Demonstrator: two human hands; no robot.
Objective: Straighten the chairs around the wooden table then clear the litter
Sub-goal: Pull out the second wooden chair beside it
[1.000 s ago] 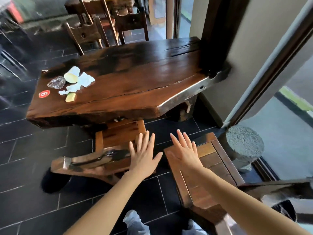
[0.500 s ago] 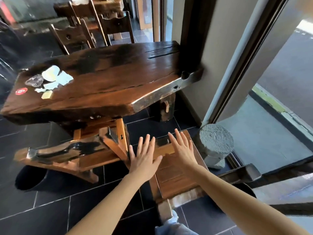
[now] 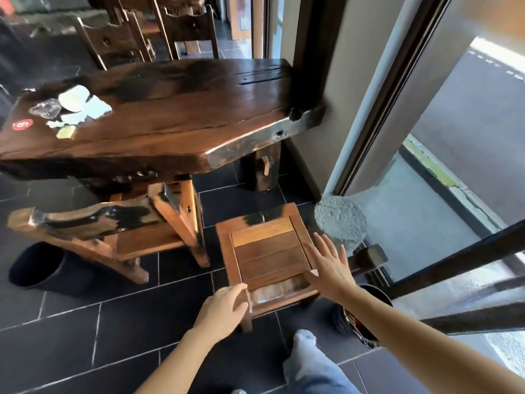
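Closing onto the slatted brown wooden stool (image 3: 267, 251) near the dark wooden table's (image 3: 170, 115) right corner, left hand (image 3: 221, 308) now apparently curls around its front-left corner, right hand (image 3: 329, 265) spread flat; pale paper litter (image 3: 76, 106) waits at the table's left corner.

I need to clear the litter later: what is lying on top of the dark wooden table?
On the dark wooden table, far left: pale paper scraps, crumpled clear plastic, a round red sticker.
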